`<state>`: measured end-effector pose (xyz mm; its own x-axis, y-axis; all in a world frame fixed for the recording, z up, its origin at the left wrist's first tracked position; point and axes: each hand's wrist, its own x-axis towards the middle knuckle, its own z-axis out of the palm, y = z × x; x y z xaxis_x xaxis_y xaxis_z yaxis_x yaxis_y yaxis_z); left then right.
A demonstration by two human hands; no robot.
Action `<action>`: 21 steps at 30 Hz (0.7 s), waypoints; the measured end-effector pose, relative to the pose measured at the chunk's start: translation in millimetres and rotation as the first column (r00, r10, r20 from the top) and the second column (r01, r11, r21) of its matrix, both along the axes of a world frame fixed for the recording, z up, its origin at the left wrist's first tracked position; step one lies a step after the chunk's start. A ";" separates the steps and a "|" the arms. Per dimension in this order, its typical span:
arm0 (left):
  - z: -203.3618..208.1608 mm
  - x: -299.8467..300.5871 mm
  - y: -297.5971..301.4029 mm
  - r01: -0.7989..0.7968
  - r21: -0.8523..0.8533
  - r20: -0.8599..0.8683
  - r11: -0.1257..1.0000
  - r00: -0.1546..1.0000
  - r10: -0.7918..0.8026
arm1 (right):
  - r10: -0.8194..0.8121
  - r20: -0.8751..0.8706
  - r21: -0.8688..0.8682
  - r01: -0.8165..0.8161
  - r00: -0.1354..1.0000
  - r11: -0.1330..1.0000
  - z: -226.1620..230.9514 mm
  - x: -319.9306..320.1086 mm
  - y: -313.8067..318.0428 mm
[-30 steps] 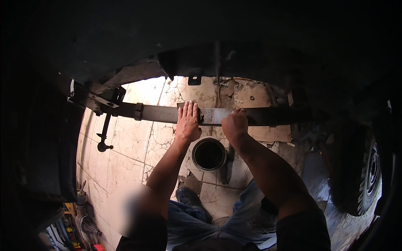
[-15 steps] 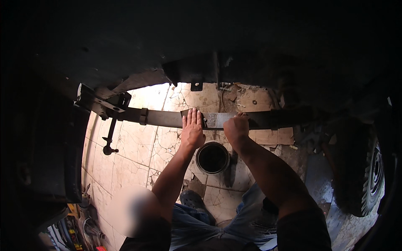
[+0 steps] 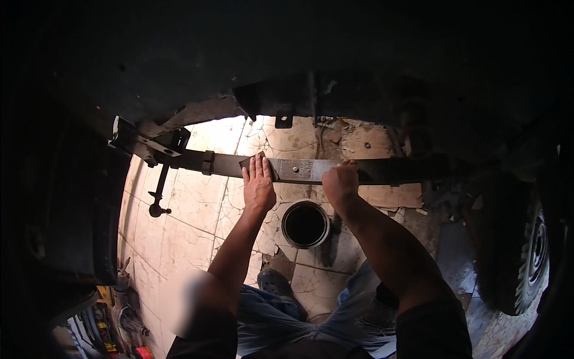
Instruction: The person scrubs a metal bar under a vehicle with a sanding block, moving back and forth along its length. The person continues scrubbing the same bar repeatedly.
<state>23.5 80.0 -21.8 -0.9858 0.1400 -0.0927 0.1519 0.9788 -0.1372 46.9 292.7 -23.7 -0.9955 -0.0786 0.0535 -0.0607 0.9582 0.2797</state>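
A dark steel leaf spring (image 3: 230, 164) runs crosswise in front of me, with a paler, bare-looking stretch and a small centre bolt (image 3: 295, 169) in its middle. My left hand (image 3: 259, 190) lies flat on top, fingers stretched and close together, pressing a dark square sheet that looks like sandpaper (image 3: 244, 161) against the metal. Its corners stick out beside the fingers. Right of the bolt, my right hand (image 3: 341, 184) is closed around the spring, its fingertips hidden. Below the spring, an open round can (image 3: 327, 224) with a dark inside stands on the floor.
The dark vehicle underbody (image 3: 299, 96) spans overhead. A link rod with a ball end (image 3: 158, 200) hangs at the left. Cardboard (image 3: 391, 195) lies on the cracked tile floor (image 3: 185, 239). A wheel (image 3: 535, 251) stands at far right; assorted tools (image 3: 128, 317) lie lower left.
My left hand and the sheet have slid left along the spring, uncovering the centre bolt. My right hand stays at nearly the same spot.
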 end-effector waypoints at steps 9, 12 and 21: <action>-20.8 27.9 38.3 0.173 0.139 -0.067 0.975 0.984 -0.165 | 0.000 0.139 -0.009 0.002 0.990 1.000 6.9 -3.3 3.0; -10.5 -7.0 22.9 0.091 0.113 -0.083 0.989 0.993 -0.082 | -0.013 0.092 -0.018 0.014 0.996 1.000 4.6 -2.7 1.0; -16.2 36.4 31.2 0.247 0.129 -0.017 0.960 0.969 -0.247 | 0.011 0.115 -0.019 -0.008 0.993 1.000 10.2 -1.6 2.8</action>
<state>59.9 111.1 -37.9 -0.9191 0.3898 -0.0569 0.3911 0.9203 -0.0120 45.3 295.6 -13.5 -0.9943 -0.0881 -0.0603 -0.1006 0.9624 0.2523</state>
